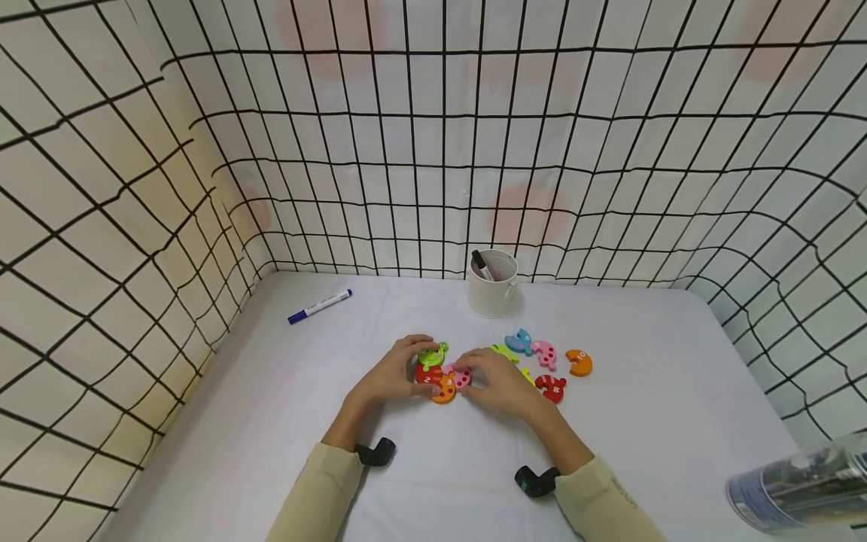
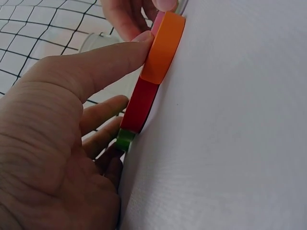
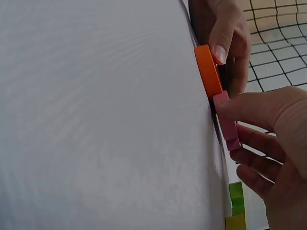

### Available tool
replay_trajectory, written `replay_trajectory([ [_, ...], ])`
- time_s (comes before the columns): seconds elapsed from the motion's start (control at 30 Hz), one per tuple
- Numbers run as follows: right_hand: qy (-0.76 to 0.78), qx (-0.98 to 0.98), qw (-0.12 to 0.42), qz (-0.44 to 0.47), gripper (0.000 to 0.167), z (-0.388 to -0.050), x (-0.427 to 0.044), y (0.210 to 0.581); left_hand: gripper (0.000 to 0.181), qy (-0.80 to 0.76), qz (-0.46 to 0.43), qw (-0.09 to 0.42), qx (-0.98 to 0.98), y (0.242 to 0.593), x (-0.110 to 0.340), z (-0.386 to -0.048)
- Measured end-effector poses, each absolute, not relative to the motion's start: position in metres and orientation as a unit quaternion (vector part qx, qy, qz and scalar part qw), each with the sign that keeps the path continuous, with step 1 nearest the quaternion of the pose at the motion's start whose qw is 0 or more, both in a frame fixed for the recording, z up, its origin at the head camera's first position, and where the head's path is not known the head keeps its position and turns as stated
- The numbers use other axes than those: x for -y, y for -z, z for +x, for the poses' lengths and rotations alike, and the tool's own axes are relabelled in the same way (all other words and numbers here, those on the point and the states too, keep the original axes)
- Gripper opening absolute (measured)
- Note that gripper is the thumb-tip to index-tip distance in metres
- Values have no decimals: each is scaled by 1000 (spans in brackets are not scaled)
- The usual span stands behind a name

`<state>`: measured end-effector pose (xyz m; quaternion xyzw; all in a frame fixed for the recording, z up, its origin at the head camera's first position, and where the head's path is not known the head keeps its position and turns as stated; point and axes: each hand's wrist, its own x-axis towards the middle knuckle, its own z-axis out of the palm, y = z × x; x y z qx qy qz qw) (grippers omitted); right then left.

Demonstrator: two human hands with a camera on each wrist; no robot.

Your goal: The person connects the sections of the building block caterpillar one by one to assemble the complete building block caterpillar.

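On the white table, a green puzzle piece with a face [image 1: 431, 357], a red piece marked 2 [image 1: 425, 376] and an orange piece marked 3 [image 1: 444, 390] lie joined in a curve. My left hand [image 1: 390, 374] holds them between thumb and fingers, its thumb at the orange piece [image 2: 165, 48] in the left wrist view. Pinched by my right hand [image 1: 504, 384] is a pink spotted puzzle piece [image 3: 227, 120]; it touches the orange one's end. Fingers partly cover the pink piece from above.
Right of my right hand lie more puzzle pieces: blue [image 1: 518, 342], pink [image 1: 544, 354], orange [image 1: 579, 362], red [image 1: 551, 388], and partly hidden green and yellow ones. Behind stands a white bucket [image 1: 489, 299] with a marker inside. A blue-capped marker [image 1: 320, 306] lies left; a clear jar [image 1: 799, 485] is front right. Black wire grid [image 1: 443, 162] surrounds the table.
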<state>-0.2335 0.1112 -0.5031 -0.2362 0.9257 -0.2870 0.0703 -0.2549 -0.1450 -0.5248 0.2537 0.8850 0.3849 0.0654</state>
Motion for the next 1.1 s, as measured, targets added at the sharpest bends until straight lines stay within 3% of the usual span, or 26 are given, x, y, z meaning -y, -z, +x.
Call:
replay_trajectory([
  [0.53,305,-922,68,-229,39,-233,-113,506,78,-374,266,62,-886,522,141,-253],
  [1.1,342,-925,23,-165,38,-234,-162,498,77,-374,238,72,-893,525,139,-253],
])
